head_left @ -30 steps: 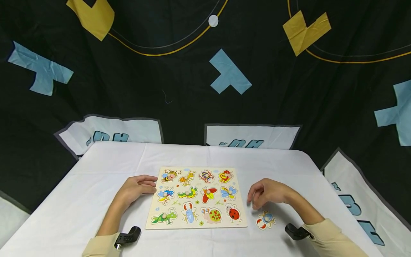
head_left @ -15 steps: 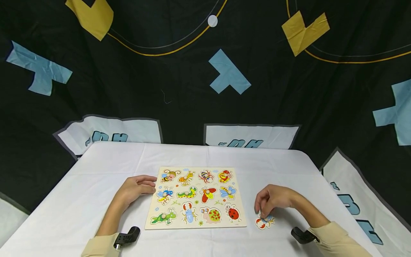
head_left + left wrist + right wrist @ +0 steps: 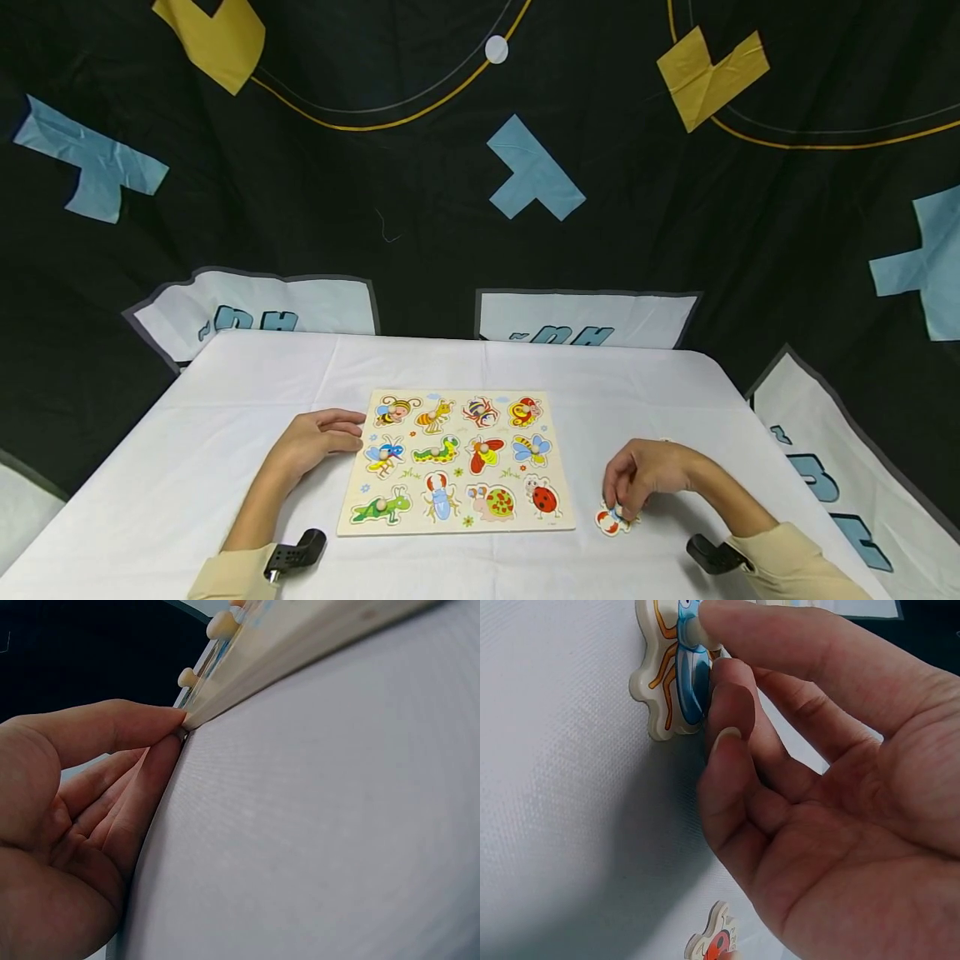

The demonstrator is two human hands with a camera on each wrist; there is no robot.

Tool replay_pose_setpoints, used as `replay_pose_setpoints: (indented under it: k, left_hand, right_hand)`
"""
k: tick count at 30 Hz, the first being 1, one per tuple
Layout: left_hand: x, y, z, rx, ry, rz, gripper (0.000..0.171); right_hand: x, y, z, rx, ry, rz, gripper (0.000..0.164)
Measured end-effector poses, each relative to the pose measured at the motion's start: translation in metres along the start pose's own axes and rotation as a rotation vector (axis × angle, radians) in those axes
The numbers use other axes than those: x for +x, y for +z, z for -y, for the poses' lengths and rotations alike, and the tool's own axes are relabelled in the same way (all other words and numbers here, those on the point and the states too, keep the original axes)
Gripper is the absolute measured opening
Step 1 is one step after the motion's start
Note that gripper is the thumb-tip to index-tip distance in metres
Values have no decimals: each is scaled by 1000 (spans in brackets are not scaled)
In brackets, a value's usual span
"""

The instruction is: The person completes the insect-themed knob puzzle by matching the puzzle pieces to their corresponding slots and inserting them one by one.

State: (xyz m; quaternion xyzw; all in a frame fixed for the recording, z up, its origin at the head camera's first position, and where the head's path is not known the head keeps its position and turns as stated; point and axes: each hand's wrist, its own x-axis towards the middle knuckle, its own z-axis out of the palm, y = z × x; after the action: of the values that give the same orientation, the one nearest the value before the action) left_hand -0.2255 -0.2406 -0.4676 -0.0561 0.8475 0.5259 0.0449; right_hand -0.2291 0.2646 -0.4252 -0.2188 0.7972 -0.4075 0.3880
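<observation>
My right hand (image 3: 648, 477) pinches the knob of a blue beetle puzzle piece (image 3: 694, 682) with red pincers, which lies on the white cloth right of the board. Fingers cover part of this piece (image 3: 609, 522) in the head view. At the left edge of the wooden insect puzzle board (image 3: 456, 462), my left hand (image 3: 318, 446) touches the side with thumb and fingertips. Knobs (image 3: 223, 626) stand on its upper pieces and the grasshopper. The beetle picture (image 3: 441, 497), snail picture (image 3: 493, 502) and ladybug picture (image 3: 543, 497) show no knobs.
Low in the right wrist view lies a second piece, with a red ladybug (image 3: 718, 943), partly cut off. The white cloth (image 3: 255, 375) covers the table. A dark curtain (image 3: 420, 208) hangs behind it.
My right hand has come down and slightly right onto the beetle piece, and its fingers now take hold of the knob. The left hand stays at the board's edge.
</observation>
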Motion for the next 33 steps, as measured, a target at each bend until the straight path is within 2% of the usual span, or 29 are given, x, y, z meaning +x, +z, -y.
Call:
replay_pose_setpoints:
  k: [5, 19, 33]
  left_hand:
    - [2, 1, 0, -11, 4, 2, 51]
    - [1, 1, 1, -2, -13, -4, 51]
    - [1, 1, 2, -15, 3, -4, 50]
  right_hand:
    - [-1, 1, -2, 2, 4, 14, 25]
    - [0, 3, -3, -22, 11, -22, 24]
    - [1, 3, -2, -40, 15, -24, 24]
